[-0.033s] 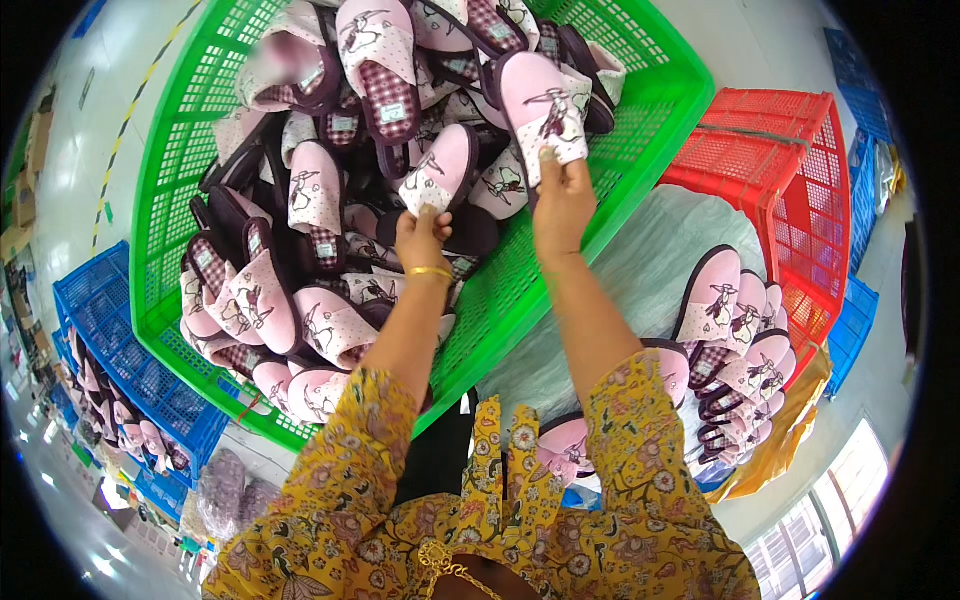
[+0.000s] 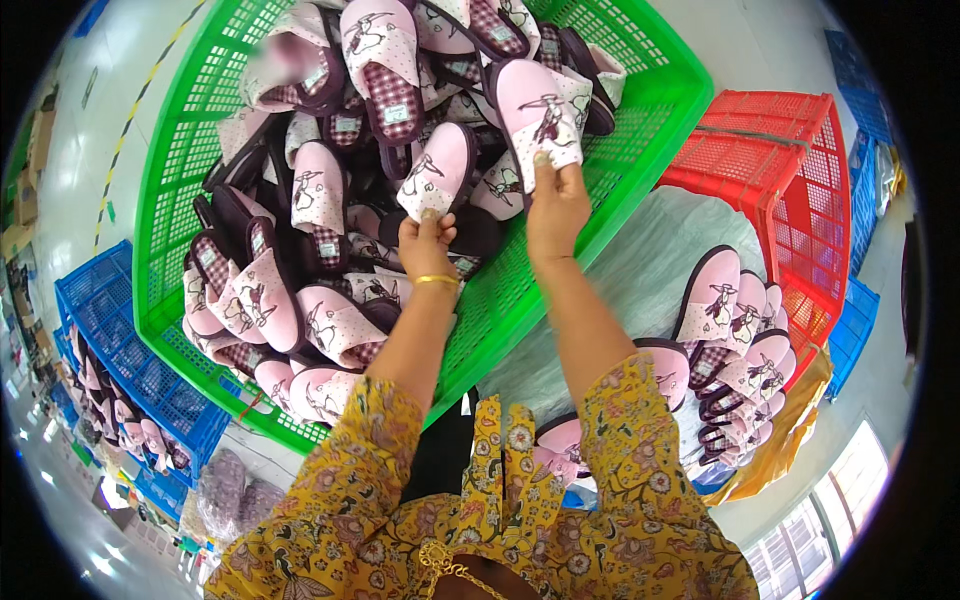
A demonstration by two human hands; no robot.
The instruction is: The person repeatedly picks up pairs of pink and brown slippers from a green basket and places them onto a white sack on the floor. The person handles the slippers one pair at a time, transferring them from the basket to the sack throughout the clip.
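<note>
In my left hand [image 2: 428, 242] a pink slipper [image 2: 440, 165] is pinched by the edge of its white dotted upper. My right hand [image 2: 557, 205] grips a second, matching slipper [image 2: 540, 105], thumb on top of the upper, toe pointing away from me. Both have a dark sole edge and a printed cartoon figure. They are held over a green plastic basket [image 2: 490, 345] heaped with loose pink slippers [image 2: 320, 190], some showing checked insoles.
To the right, more pink slippers [image 2: 725, 310] stand in rows on a pale plastic-covered surface [image 2: 640, 250]. Behind them is a red crate [image 2: 740, 140]. On the left stands a blue crate [image 2: 130, 330], with slippers in a container beside it. Wrapped bundles [image 2: 225, 490] lie nearby.
My right hand and its slipper have shifted slightly left and down. The left hand has barely moved, and both slippers stay held.
</note>
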